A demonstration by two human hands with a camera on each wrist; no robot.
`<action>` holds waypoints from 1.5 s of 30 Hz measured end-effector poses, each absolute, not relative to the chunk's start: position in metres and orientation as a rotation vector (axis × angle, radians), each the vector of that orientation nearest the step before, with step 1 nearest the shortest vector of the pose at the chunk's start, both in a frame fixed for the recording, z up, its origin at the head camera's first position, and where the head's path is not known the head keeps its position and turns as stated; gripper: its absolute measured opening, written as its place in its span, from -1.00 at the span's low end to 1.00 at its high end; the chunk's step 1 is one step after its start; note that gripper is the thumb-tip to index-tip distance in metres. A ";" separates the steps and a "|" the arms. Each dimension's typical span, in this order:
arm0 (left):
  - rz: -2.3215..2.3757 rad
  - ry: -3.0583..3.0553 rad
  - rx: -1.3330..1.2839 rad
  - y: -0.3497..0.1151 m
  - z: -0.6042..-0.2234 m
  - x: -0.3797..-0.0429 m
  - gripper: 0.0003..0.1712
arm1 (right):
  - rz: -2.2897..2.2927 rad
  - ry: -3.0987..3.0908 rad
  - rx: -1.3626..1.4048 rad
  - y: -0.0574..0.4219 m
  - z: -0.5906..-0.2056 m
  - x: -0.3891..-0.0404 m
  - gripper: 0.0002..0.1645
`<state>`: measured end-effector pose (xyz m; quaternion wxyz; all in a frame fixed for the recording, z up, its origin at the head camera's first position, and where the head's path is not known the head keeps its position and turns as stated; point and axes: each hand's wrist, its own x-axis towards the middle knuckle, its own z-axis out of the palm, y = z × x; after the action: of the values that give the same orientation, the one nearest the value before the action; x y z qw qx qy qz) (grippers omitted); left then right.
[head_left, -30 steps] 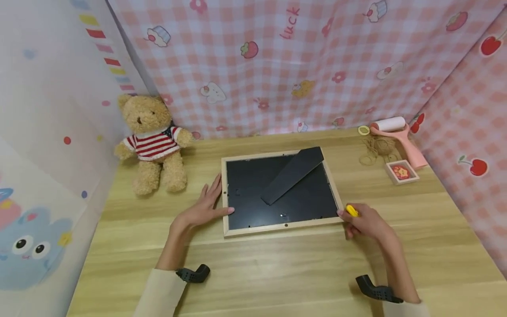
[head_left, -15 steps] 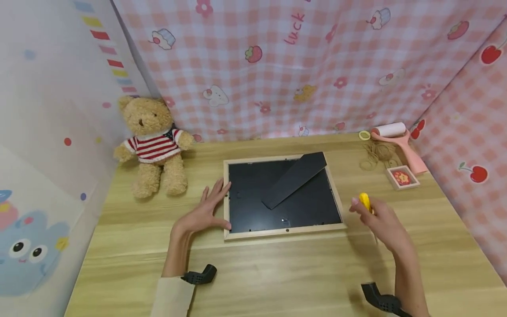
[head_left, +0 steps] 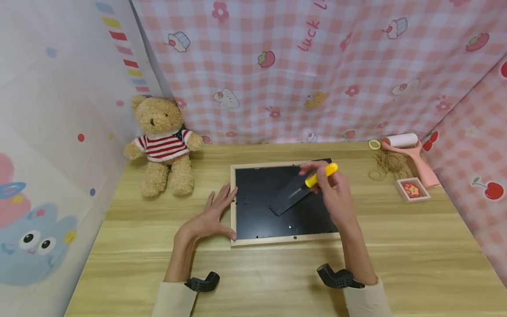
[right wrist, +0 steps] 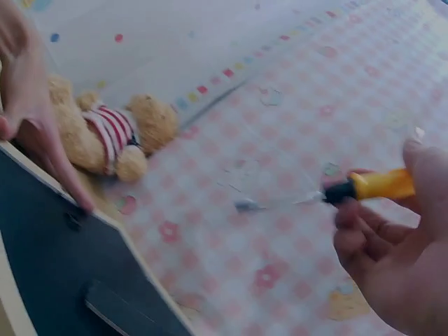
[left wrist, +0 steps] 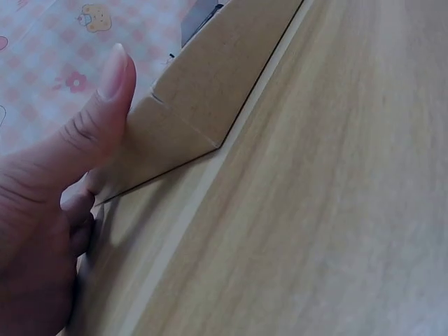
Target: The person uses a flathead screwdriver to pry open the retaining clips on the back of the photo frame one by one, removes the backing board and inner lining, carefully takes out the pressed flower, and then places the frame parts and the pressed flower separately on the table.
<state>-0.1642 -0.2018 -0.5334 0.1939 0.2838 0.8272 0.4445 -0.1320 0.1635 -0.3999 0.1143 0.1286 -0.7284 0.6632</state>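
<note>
A picture frame (head_left: 263, 241) lies face down on the wooden table, its black backing upward. Its black stand leg (head_left: 286, 199) slants across that backing. My left hand (head_left: 207, 222) rests spread at the frame's left edge, thumb near the lower corner and fingertips on the rim. In the left wrist view, the thumb (left wrist: 105, 105) stands beside the frame's wooden side (left wrist: 196, 91). My right hand (head_left: 336, 198) grips a screwdriver (head_left: 321, 174) by its yellow handle, above the frame's right part. The metal shaft (right wrist: 287, 202) points left; the hand hides the frame's right edge.
A teddy bear (head_left: 160, 145) in a striped shirt sits at the back left. At the back right are a pink-handled lint roller (head_left: 421, 165), twine (head_left: 392, 162), a yellow ring (head_left: 374, 144) and a small boxed star ornament (head_left: 412, 190). Patterned cloth (head_left: 277, 88) hangs behind.
My right hand has left the frame's lower right corner and moved up and left over the frame, turning the screwdriver's shaft leftward. My left hand stays at the left edge, thumb lower.
</note>
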 end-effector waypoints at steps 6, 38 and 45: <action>1.225 2.340 0.813 -0.201 -0.532 -0.169 0.76 | 1.964 -2.328 0.556 0.154 -0.412 -0.141 -0.79; 1.283 2.301 0.701 -0.200 -0.530 -0.163 0.58 | 2.113 -2.620 0.451 0.092 -0.472 -0.155 -0.65; 1.287 2.304 0.693 -0.201 -0.530 -0.162 0.59 | 2.205 -2.602 0.324 0.092 -0.473 -0.155 -0.65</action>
<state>-0.1618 -0.2012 -0.5302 0.2052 0.2486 0.8264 0.4617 -0.1549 0.0921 -0.4730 -0.1419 0.0936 -0.7519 0.6370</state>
